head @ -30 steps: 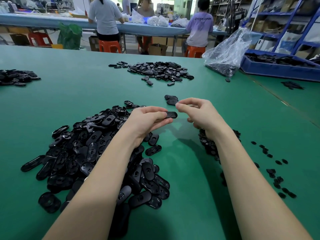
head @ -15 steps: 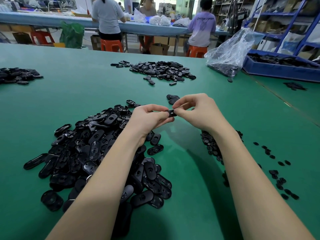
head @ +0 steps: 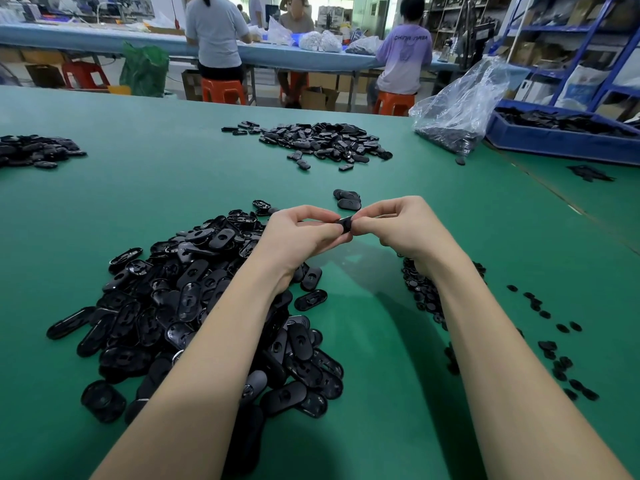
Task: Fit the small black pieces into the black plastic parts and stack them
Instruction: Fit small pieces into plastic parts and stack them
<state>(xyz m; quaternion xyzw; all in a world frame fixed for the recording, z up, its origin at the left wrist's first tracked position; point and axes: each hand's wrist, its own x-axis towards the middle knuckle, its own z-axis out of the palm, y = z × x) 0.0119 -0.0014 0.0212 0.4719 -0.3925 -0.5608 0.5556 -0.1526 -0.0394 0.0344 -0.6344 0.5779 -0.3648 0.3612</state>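
Above the green surface (head: 381,341), between the big pile (head: 194,306) at left and the small pieces (head: 554,341) at right, left hand (head: 298,233) and right hand (head: 405,225) pinch one black part (head: 344,224); press squarely, I judge.

the oval black plastic parts (head: 194,306) heaped at nine o'clock are smooth and glossy, catching light on their rims. the green bench (head: 173,188) has a matt, finely textured surface. at two o'clock a crinkled clear plastic bag (head: 457,109) shines beside a smooth blue plastic tray (head: 554,140).
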